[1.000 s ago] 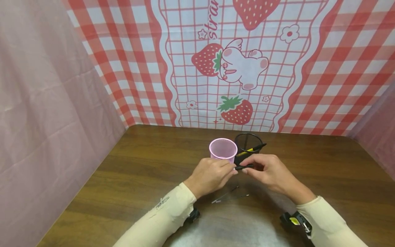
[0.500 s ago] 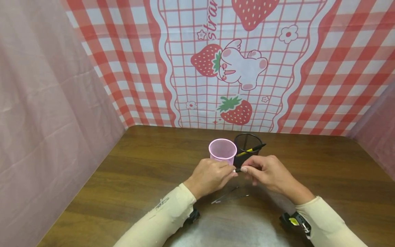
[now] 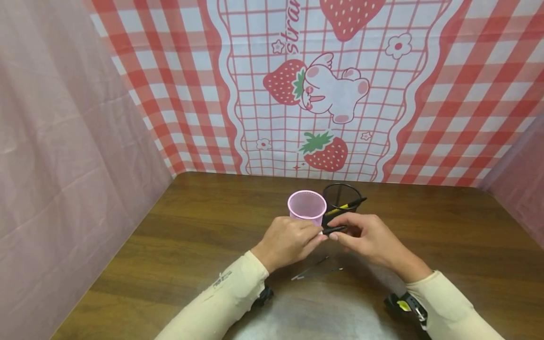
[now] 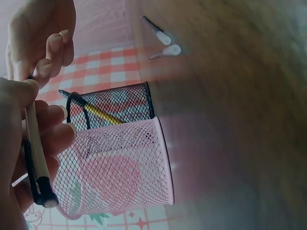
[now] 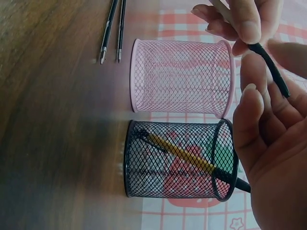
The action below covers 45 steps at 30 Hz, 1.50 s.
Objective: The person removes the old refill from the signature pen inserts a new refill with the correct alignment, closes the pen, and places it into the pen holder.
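My left hand [image 3: 289,241] grips a pen [image 4: 37,148] with a pale barrel, a black clip and a black end. The pen's black front section [image 5: 269,67] sticks out toward my right hand [image 3: 371,236]. Thumb and forefinger of that hand are curled on either side of the section; how firmly they touch it is hard to tell. Two thin dark pen refills [image 5: 109,33] lie on the table below the hands. Just beyond the hands stands a pink mesh pen cup [image 5: 182,76].
Beside the pink cup stands a black mesh pen cup [image 5: 177,187], holding a yellow and black pen [image 5: 184,155] that leans out over its rim. Both cups stand on the brown wooden table [image 3: 212,226]. A checked strawberry cloth [image 3: 255,118] hangs behind the table.
Half a second ago the right fingertips covered most of the pen's black front section; now they have spread and more of it shows. The left hand stays nearly in place.
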### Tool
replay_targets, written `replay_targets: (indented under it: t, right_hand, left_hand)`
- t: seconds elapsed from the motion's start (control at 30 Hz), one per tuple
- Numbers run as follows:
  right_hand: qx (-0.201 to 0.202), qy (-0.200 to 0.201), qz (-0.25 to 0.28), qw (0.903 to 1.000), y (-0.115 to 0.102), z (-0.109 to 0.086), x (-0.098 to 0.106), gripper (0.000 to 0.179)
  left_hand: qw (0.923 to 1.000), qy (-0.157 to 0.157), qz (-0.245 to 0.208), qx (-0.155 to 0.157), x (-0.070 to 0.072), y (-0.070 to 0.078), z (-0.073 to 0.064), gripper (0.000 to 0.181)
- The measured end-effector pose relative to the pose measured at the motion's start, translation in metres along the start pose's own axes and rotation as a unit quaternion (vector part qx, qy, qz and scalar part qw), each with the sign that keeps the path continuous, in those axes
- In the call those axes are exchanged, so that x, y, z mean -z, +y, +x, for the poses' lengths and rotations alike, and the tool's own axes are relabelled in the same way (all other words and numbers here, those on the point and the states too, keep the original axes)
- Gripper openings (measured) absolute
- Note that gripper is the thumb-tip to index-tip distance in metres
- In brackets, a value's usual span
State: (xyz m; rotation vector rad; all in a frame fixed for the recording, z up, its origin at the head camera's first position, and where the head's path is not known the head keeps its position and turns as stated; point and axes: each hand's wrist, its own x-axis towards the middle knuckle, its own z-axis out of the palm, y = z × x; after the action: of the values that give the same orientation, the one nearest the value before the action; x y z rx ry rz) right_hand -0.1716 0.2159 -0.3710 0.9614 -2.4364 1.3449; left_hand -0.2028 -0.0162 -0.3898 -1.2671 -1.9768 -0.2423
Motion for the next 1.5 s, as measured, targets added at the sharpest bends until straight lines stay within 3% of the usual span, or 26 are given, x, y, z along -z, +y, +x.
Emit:
replay_targets:
  t: [0.37,0.9,1.5]
  right_hand:
    - [0.010,0.001,0.006,0.9999,0.000,0.001,0.001,0.018]
    - [-0.052,0.044,0.024,0.9974,0.001,-0.003,0.009,0.011]
    - [-0.056,0.083,0.061,0.9931,0.004,-0.005,0.015,0.008]
  left_hand:
    - [0.9999,0.000,-0.014,0.009,0.003,-0.001,0.001,0.021]
    - [0.9996,0.001,-0.022,0.016,0.003,0.002,0.002,0.019]
    - [0.9991,-0.011,-0.029,0.027,-0.002,0.002,0.000,0.022]
